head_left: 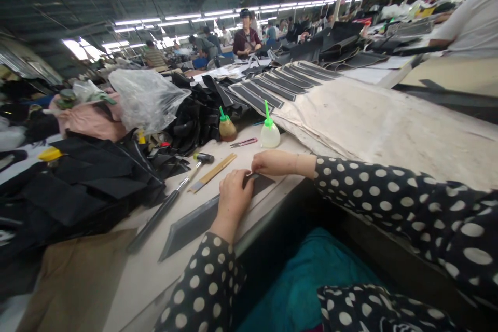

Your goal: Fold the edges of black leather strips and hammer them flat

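A long dark grey strip [196, 223] of leather-like material lies flat along the near edge of the pale table. My left hand [234, 194] rests on the strip, its fingers closed on the far part, where an edge seems folded up. Right beside it, my right hand [274, 162] pinches that same edge between thumb and forefinger. The fingertips of both hands almost meet, and the exact fold is partly hidden by them. Left of the strip lie a hammer [181, 187] with a black grip and a flat wooden stick [213, 172].
Beyond my hands stand two squeeze bottles with green nozzles, one clear [270, 136] and one brownish [227, 128], with thread snips [244, 142] nearby. Black pieces [101, 176] pile up at left. Several dark strips [268, 91] lie in a row on a pale sheet [373, 114]. People work farther back.
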`<state>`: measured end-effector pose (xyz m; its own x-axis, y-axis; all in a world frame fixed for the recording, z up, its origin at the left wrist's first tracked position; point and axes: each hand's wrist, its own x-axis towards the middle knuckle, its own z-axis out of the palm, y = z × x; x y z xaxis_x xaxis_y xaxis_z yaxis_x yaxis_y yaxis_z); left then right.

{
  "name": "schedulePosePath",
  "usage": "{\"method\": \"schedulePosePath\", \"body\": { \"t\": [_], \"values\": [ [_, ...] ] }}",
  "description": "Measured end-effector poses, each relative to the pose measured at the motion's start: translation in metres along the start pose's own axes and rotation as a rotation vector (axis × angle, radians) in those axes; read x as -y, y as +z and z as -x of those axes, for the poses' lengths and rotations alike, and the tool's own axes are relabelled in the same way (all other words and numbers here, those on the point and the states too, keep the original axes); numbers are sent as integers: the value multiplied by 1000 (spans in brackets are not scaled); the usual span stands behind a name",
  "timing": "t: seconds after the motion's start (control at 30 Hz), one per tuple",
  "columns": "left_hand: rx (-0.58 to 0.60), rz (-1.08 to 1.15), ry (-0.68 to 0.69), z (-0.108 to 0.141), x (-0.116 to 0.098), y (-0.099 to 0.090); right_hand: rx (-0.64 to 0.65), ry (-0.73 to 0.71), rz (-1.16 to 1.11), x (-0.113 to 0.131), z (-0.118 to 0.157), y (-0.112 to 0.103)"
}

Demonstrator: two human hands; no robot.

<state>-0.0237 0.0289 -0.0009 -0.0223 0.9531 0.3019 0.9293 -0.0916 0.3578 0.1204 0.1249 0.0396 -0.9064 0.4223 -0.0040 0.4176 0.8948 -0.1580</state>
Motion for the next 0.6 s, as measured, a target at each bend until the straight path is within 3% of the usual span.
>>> {"method": "schedulePosePath", "body": {
  "t": [0.23, 0.37, 0.6],
  "values": [
    [18, 103, 95, -23, 18, 0, 28, -130, 319, -10, -10, -8],
    [12, 104, 104, -24, 20, 3, 66, -201, 391, -17, -12, -3],
    [36, 46, 105, -22, 17, 4, 13, -327, 465, -26, -9, 4]
  ]
}}
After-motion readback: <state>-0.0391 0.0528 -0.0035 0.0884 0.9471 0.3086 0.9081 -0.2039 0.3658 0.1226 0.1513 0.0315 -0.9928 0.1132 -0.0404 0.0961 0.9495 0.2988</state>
